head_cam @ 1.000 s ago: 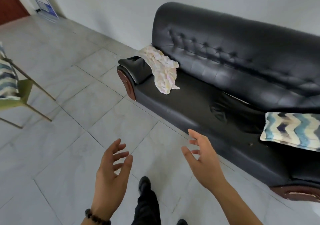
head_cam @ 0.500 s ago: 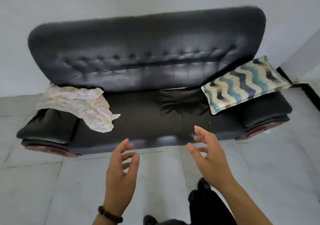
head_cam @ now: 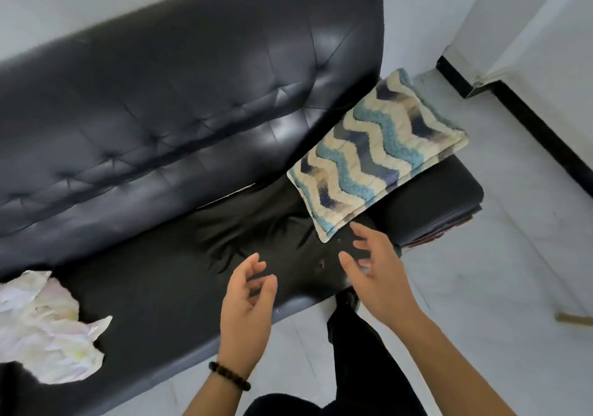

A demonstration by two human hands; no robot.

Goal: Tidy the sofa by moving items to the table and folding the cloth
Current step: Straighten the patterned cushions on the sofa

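Note:
A black leather sofa (head_cam: 179, 111) fills the left and middle of the head view. A cushion (head_cam: 378, 156) with blue, navy and cream zigzags leans on its right end. A crumpled pale cloth (head_cam: 48, 329) lies on the seat at the left edge. My left hand (head_cam: 247, 310) hovers over the front of the seat, fingers loosely curved and holding nothing. My right hand (head_cam: 375, 271) is spread just below the cushion's lower corner, not touching it.
The sofa's right armrest (head_cam: 446, 204) sits under the cushion. Pale floor tiles (head_cam: 497, 271) stretch to the right, bounded by a white wall with a black skirting (head_cam: 539, 133). My dark-trousered leg (head_cam: 362, 351) stands against the sofa front.
I have stepped closer and turned right. The sofa now fills the view, the cushion is near, and both empty hands have moved out over the seat toward it.

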